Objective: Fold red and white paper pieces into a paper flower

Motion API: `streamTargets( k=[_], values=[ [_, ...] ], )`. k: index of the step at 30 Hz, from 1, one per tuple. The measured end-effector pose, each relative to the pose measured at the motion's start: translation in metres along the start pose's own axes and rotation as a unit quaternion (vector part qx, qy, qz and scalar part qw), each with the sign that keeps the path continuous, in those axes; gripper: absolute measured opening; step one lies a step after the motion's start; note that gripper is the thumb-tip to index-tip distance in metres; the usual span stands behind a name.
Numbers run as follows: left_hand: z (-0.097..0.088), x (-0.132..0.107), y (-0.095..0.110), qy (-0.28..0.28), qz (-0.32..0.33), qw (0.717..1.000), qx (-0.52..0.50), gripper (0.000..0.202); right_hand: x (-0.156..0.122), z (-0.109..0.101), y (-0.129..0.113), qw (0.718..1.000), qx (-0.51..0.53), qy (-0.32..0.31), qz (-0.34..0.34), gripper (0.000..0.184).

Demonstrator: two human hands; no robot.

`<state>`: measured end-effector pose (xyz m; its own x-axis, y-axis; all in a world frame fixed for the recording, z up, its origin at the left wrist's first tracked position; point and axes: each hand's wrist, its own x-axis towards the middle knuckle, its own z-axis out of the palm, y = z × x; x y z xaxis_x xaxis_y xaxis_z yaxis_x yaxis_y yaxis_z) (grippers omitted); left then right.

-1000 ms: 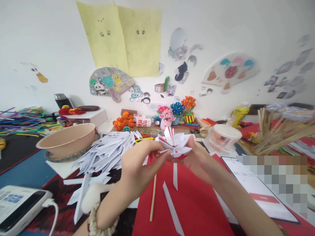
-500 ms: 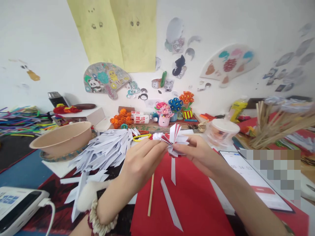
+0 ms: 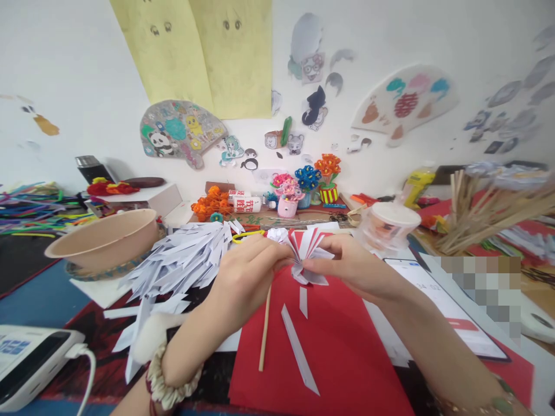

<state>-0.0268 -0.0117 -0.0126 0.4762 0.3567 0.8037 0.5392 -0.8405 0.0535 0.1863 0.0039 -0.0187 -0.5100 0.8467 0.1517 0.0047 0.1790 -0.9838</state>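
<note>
Between my two hands is a folded paper flower [image 3: 310,245] of white and red strips, its petals fanned out. My left hand [image 3: 249,266] pinches it from the left side, and the fingertips are partly hidden behind the strips. From the right, my right hand [image 3: 353,263] grips it with the thumb across its front. Below lies a red paper sheet [image 3: 338,352]. On that sheet are a thin wooden stick [image 3: 265,332], a long white paper strip [image 3: 299,349] and a shorter white strip [image 3: 303,302].
A pile of folded white strips [image 3: 182,257] lies left of my hands, beside a beige bowl [image 3: 104,237]. Pipe-cleaner flowers in pots [image 3: 287,207] stand at the back. On the right are a lidded plastic tub [image 3: 390,225], a phone [image 3: 451,312] and wooden sticks [image 3: 481,214].
The paper flower has turned in my fingers, and its red and white strips now fan more widely upward. Both hands keep hold. The camera view has shifted slightly.
</note>
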Motion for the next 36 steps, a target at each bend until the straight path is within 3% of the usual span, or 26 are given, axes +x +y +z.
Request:
streamTargets(
  k=[8, 12, 14, 17, 21, 25, 36],
  values=[
    [-0.003, 0.005, 0.002, 0.003, -0.027, 0.998, -0.063, 0.018, 0.000, 0.007, -0.003, 0.999, 0.017, -0.033, 0.009, 0.007],
    [-0.003, 0.005, 0.000, -0.022, -0.122, 0.986, -0.112, 0.013, 0.000, 0.007, -0.001, 0.999, 0.022, -0.027, 0.017, 0.012],
    [-0.002, 0.005, -0.002, -0.033, -0.204, 0.967, -0.150, 0.001, 0.001, 0.008, 0.001, 1.000, 0.023, -0.001, 0.014, 0.015],
    [-0.002, 0.006, -0.005, -0.022, -0.322, 0.921, -0.219, 0.018, 0.003, 0.011, 0.004, 0.997, 0.035, 0.065, -0.006, 0.017],
    [-0.003, 0.010, -0.004, -0.005, -0.392, 0.875, -0.285, 0.021, 0.004, 0.018, 0.004, 0.991, 0.046, 0.121, -0.029, 0.015],
    [-0.006, 0.010, -0.002, 0.013, -0.413, 0.861, -0.297, 0.021, 0.005, 0.022, 0.004, 0.988, 0.049, 0.146, -0.024, 0.016],
    [-0.007, 0.009, -0.009, -0.042, -0.390, 0.895, -0.212, 0.027, 0.006, 0.022, 0.004, 0.988, 0.066, 0.140, 0.005, 0.017]
  ],
)
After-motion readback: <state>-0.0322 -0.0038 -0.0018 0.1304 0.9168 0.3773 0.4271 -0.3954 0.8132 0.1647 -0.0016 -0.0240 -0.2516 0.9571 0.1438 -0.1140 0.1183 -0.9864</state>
